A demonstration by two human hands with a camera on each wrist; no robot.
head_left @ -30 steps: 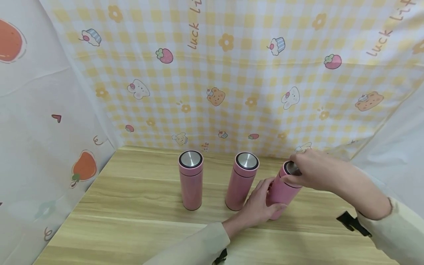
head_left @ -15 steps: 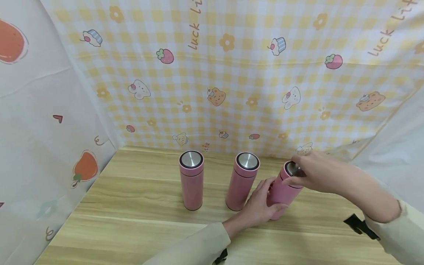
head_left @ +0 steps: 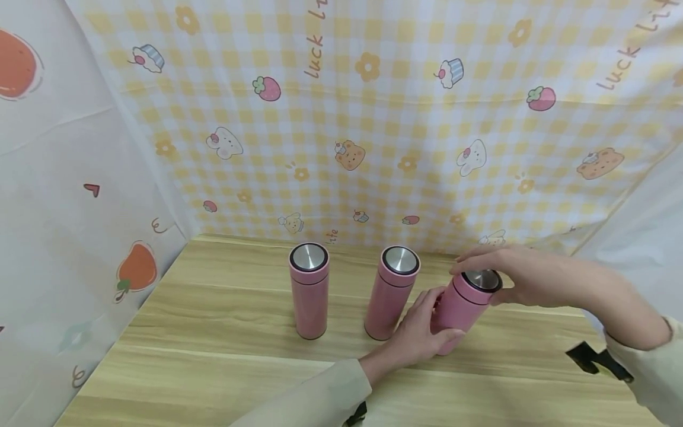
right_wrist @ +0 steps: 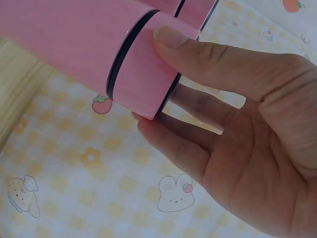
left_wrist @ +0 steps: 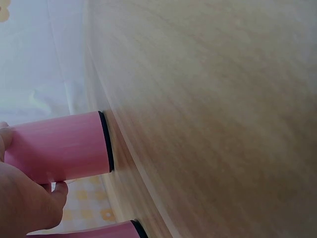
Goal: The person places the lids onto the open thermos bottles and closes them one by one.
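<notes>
Three pink thermos flasks stand in a row, each with a pink lid topped by brushed steel. Around the body of the rightmost thermos (head_left: 463, 309) my left hand (head_left: 418, 335) curls, thumb at the front; the left wrist view shows that thermos (left_wrist: 64, 146) with its black base ring on the table. My right hand (head_left: 539, 276) pinches its lid (head_left: 482, 280) at the rim. In the right wrist view the thumb presses the lid (right_wrist: 146, 64) above its black seam, and fingers touch the opposite edge. The lid sits on the body.
The middle thermos (head_left: 392, 296) stands just left of my left hand, and the left thermos (head_left: 310, 302) is farther along the row. All stand on a wood-grain table (head_left: 213, 332). A yellow checked cloth (head_left: 299, 130) hangs behind, with white cloth (head_left: 80, 207) at the left side.
My right hand has shifted right and its fingers have spread around the lid's rim, so more of the steel top shows. The left hand keeps its grip on the thermos; the other flasks stay put.
</notes>
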